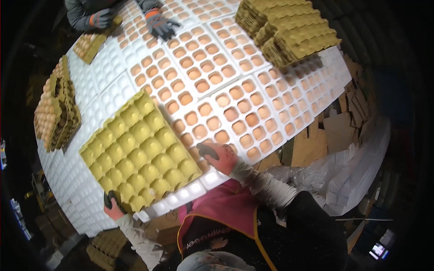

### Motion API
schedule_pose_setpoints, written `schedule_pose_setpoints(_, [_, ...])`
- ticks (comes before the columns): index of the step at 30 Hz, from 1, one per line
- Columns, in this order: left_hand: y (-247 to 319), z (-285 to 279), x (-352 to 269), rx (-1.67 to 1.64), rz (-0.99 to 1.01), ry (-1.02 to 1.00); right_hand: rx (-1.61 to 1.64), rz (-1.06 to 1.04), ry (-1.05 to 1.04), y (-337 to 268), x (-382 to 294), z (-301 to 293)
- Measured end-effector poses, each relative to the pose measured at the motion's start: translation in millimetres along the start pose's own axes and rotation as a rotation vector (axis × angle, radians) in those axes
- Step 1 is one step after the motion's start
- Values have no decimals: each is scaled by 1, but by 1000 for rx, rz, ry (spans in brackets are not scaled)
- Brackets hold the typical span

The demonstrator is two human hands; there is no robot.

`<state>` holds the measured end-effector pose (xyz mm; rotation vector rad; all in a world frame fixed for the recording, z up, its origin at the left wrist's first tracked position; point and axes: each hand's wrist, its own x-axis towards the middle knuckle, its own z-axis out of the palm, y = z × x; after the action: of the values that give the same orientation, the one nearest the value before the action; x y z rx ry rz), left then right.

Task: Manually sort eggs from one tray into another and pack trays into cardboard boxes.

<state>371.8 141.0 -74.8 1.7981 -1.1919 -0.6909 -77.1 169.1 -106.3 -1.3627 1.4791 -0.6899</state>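
An egg flat (140,154) of yellow-green moulded pulp, its cups bare, lies tilted over the white trays near the front edge. My left hand (113,208), in a glove with dark fingertips, grips its lower left corner. My right hand (218,155), gloved alike, is just right of the flat with fingers bent, above the egg rows; whether it holds anything cannot be told. Brown eggs (251,119) sit in the square pockets of the white foam trays (206,95) beyond and to the right of my hands.
A stack of pulp flats (288,30) stands at the far right of the trays. Stacked flats with eggs (56,108) stand at the left, a smaller egg-filled flat (89,47) behind. A co-worker's gloved hand (161,25) rests over the far trays. Cardboard (310,142) and plastic film lie beyond the right edge.
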Motion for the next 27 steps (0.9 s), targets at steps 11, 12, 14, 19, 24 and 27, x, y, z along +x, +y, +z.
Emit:
schedule_pose_setpoints(11, [327, 230, -16, -778, 652, -549, 295, -298, 973, -56, -29, -346])
schedule_pose_setpoints(12, [330, 231, -20, -695, 672, -542, 370, -373, 1132, -42, -18, -374])
schedule_pose_setpoints(14, [323, 240, -27, -643, 647, -598, 423, -466, 1361, -10, 1, -416])
schedule_pose_setpoints(19, [268, 241, -59, -483, 316, -878, -848, 390, 1743, 132, 31, -469])
schedule_pose_setpoints(24, [205, 196, -64, -375, 188, -813, -456, 659, 1122, -11, 49, -385])
schedule_pose_setpoints(27, [200, 196, -71, -493, 76, -941, -222, 680, 1191, -5, 67, -382])
